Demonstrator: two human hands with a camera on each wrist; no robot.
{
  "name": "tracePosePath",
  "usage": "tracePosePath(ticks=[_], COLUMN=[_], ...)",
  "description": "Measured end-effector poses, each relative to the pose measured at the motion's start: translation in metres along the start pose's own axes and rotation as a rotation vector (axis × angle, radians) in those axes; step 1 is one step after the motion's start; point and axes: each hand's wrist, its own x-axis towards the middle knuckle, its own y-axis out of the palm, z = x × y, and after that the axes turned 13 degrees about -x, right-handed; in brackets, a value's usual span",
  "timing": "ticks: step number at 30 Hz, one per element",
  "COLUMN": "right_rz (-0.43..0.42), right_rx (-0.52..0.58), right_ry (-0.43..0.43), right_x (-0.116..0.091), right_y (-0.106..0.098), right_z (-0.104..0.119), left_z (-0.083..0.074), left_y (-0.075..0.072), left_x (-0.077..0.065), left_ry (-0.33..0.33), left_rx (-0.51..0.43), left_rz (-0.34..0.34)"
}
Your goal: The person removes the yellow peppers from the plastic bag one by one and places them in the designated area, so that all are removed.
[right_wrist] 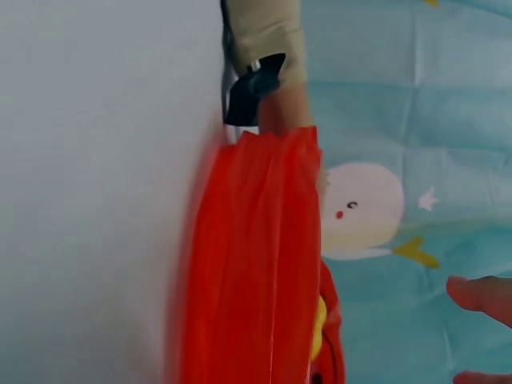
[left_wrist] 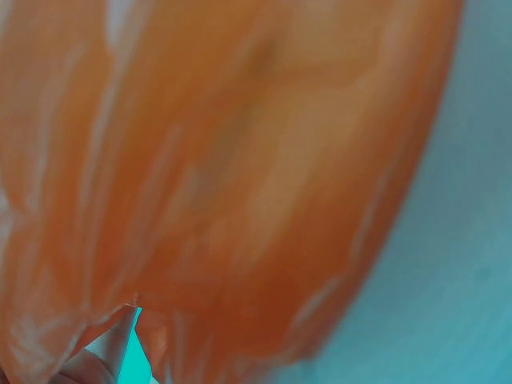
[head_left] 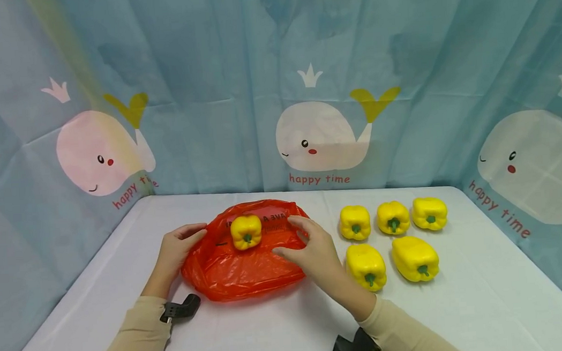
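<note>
A red plastic bag [head_left: 229, 278] lies spread on the table with its mouth gaping upward. One yellow bell pepper [head_left: 246, 232] with a green stem sits inside the opening, on the printed film. At the bag's left rim, my left hand [head_left: 176, 251] pinches the plastic between thumb and fingers. The bag [left_wrist: 240, 200] fills most of the left wrist view and hides nearly all of that hand. My right hand [head_left: 316, 248] hovers at the bag's right side, thumb and fingers spread apart and holding nothing. Its fingers [right_wrist: 484, 298] appear at the edge of the right wrist view, apart from the bag.
To the right of the bag stand several more yellow bell peppers in two rows, including a front one [head_left: 366, 267] beside my right forearm and a far one [head_left: 429, 213]. A white cloth covers the table [head_left: 252, 338]. Behind hangs a blue whale-print curtain [head_left: 231, 146].
</note>
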Motion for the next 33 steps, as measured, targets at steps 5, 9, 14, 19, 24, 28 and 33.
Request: tracePosePath(ticks=[5, 9, 14, 19, 24, 28, 33], right_rz=[0.031, 0.029, 0.018, 0.005, -0.023, -0.039, -0.048], right_rx=[0.041, 0.033, 0.056, 0.08, 0.086, 0.091, 0.12], right_ry=[-0.021, -0.045, 0.004, 0.089, 0.142, 0.185, 0.238], right_x=[0.013, 0.021, 0.032, 0.043, 0.054, 0.058, 0.061], right_y=[0.024, 0.041, 0.059, 0.074, 0.089, 0.098, 0.105], right_z=[0.008, 0.01, 0.015, 0.021, 0.022, 0.023, 0.023], left_z=[0.0, 0.0, 0.0, -0.001, -0.002, -0.002, 0.0], left_y=[0.001, 0.001, 0.001, 0.0, -0.001, -0.001, 0.0], left_x=[-0.001, -0.001, 0.0, 0.0, -0.001, -0.001, 0.0], left_ry=[-0.002, 0.002, 0.008, 0.013, 0.016, 0.018, 0.022], left_rx=[-0.003, -0.003, -0.01, -0.012, -0.009, -0.001, 0.0], left_rz=[0.0, 0.0, -0.004, -0.003, -0.004, -0.001, 0.006])
